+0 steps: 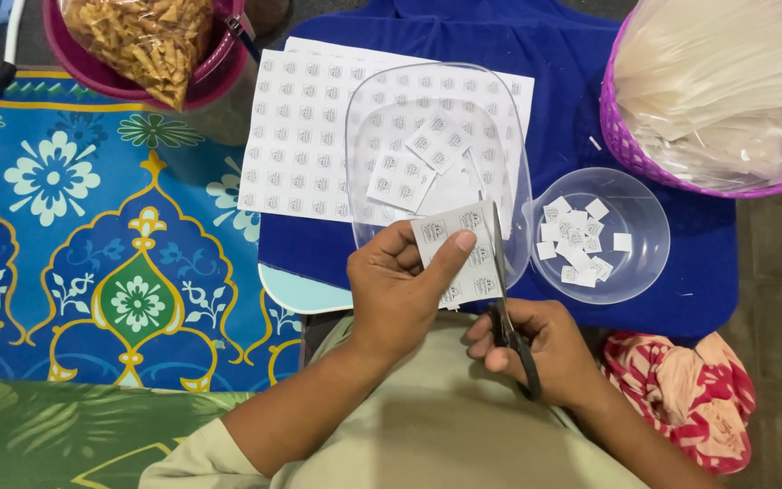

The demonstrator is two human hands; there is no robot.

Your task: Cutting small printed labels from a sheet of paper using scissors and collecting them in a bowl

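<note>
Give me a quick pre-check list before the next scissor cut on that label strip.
1. Strip held firmly: ok. The left hand pinches the label strip between thumb and fingers.
2. Scissors gripped: ok. The right hand has its fingers through the handles of the scissors.
3. Blades lined up between label columns: cannot tell; the blade runs up the strip's right edge, print too small.
4. Left fingers out of the blade path: ok, the thumb sits left of the blade.
5. Round bowl placed to catch cut pieces: ok, just right of the scissors, already holding small labels.
6. More stock ready: ok. Uncut sheets lie under the clear rectangular tub.
</note>
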